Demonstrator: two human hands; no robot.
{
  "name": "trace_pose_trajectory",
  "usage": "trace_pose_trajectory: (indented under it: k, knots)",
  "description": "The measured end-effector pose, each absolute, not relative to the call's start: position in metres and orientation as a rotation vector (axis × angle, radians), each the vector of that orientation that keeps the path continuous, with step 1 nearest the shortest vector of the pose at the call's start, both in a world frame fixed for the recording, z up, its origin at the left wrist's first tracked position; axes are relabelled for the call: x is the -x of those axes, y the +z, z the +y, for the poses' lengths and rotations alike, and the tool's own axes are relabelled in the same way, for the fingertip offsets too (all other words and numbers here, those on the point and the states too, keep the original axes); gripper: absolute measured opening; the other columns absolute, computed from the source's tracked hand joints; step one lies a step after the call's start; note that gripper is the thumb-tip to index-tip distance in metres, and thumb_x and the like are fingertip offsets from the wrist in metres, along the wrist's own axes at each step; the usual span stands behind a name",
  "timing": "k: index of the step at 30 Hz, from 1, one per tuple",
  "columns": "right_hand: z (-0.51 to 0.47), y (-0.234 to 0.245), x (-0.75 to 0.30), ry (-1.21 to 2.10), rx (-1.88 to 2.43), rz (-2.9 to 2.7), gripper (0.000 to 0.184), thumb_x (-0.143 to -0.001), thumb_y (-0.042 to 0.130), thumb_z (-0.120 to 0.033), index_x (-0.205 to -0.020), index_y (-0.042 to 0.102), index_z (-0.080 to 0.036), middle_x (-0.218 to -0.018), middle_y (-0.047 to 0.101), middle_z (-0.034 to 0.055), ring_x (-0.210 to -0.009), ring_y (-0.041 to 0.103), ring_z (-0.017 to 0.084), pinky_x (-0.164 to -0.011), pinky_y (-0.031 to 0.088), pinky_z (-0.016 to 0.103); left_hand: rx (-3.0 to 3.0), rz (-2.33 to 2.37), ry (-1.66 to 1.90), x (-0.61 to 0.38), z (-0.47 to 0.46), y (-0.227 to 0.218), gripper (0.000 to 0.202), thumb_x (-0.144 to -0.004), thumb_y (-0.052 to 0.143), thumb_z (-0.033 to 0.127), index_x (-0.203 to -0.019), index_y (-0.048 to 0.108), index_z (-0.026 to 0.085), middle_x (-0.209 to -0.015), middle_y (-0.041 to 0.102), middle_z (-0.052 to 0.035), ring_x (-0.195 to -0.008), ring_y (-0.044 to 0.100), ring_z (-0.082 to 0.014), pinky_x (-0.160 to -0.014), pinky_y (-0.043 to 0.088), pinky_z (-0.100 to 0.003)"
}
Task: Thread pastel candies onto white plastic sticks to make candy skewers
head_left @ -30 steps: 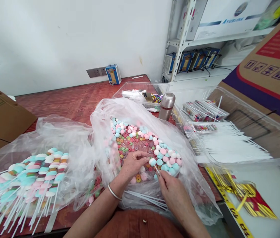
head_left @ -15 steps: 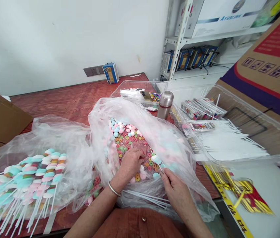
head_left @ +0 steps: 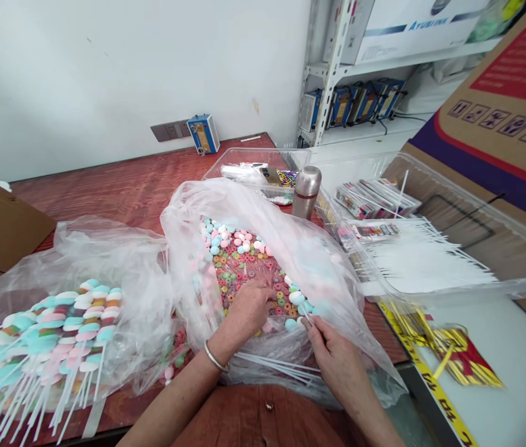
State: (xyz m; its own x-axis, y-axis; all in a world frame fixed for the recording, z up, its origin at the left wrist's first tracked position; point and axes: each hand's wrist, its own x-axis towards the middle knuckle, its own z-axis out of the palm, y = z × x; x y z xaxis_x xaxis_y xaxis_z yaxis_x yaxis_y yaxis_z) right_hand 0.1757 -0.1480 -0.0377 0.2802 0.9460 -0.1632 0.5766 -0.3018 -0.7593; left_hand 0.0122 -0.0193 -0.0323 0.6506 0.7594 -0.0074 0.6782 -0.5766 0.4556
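Observation:
A clear plastic bag (head_left: 285, 230) lies open before me, with ring-shaped candies (head_left: 237, 267) and pastel pink, blue and white marshmallows (head_left: 241, 239) in it. My left hand (head_left: 251, 304), a bangle on its wrist, reaches in among the rings. Its fingers are curled together; what they hold is hidden. At the bag's right edge my right hand (head_left: 335, 347) pinches a thin white stick, mostly covered by the fingers, beside some blue and white marshmallows. Loose white sticks (head_left: 276, 366) lie at the bag's front. To the left, marshmallow skewers (head_left: 53, 329) are piled on another plastic bag.
A metal flask (head_left: 307, 192) stands behind the bag, by a clear tray (head_left: 225, 162). On the right, a large clear bin (head_left: 453, 288) holds many white sticks and small packs. Cardboard boxes (head_left: 2, 223) flank the table; yellow-striped packaging (head_left: 467, 360) lies at right.
My left hand has moved slightly within the ring candies, further over them to the right. My right hand stays at the bag's edge with the stick. The view has shifted a little.

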Motion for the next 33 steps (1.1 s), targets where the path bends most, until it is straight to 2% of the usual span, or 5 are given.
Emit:
trace_pose_trajectory:
  k: [5,11,19,28,33]
  knots:
    - [-0.150,-0.037,-0.174,0.869,1.947,-1.391,0.048,-0.096,0.032,-0.046,-0.102,0.070,-0.018,-0.096,0.076,0.0130,-0.092,0.069,0.027,-0.078,0.049,0.032,-2.447,1.179,0.203,-0.011,-0.020,-0.030,0.013,-0.084,0.059,0.012,-0.079,0.069,0.019,-0.082,0.065,-0.0054,-0.085,0.059,-0.0226,-0.077,0.043,-0.032]
    - [-0.153,-0.035,-0.179,0.915,2.026,-1.378,0.058,-0.094,0.030,-0.051,-0.119,0.067,-0.015,-0.114,0.073,0.0152,-0.098,0.068,0.029,-0.082,0.049,0.036,-2.435,1.344,0.393,-0.007,-0.021,-0.029,0.020,-0.086,0.054,0.008,-0.098,0.065,0.019,-0.095,0.063,-0.0064,-0.094,0.059,-0.0214,-0.081,0.044,-0.031]
    - [-0.153,-0.040,-0.181,0.800,2.032,-1.383,0.060,-0.092,0.029,-0.055,-0.109,0.073,-0.018,-0.110,0.074,0.0130,-0.107,0.066,0.031,-0.092,0.048,0.040,-2.494,1.124,0.215,-0.003,-0.042,-0.020,0.011,-0.088,0.057,0.016,-0.081,0.065,0.019,-0.078,0.066,-0.0021,-0.076,0.061,-0.0182,-0.076,0.041,-0.030]
    - [-0.158,-0.028,-0.181,0.871,1.991,-1.422,0.053,-0.094,0.028,-0.050,-0.103,0.069,-0.017,-0.088,0.075,0.0115,-0.075,0.066,0.025,-0.065,0.046,0.031,-2.417,1.028,0.389,-0.031,-0.039,-0.029,0.013,-0.088,0.060,0.019,-0.082,0.071,0.017,-0.086,0.067,-0.0066,-0.087,0.061,-0.0210,-0.078,0.044,-0.030]
    - [-0.167,-0.026,-0.179,0.904,1.979,-1.455,0.044,-0.093,0.030,-0.048,-0.086,0.063,-0.020,-0.073,0.069,0.0054,-0.067,0.061,0.022,-0.063,0.041,0.030,-1.735,1.163,0.620,-0.026,-0.033,-0.031,0.013,-0.083,0.066,0.027,-0.088,0.073,0.017,-0.085,0.072,-0.0057,-0.077,0.065,-0.0180,-0.071,0.049,-0.028]
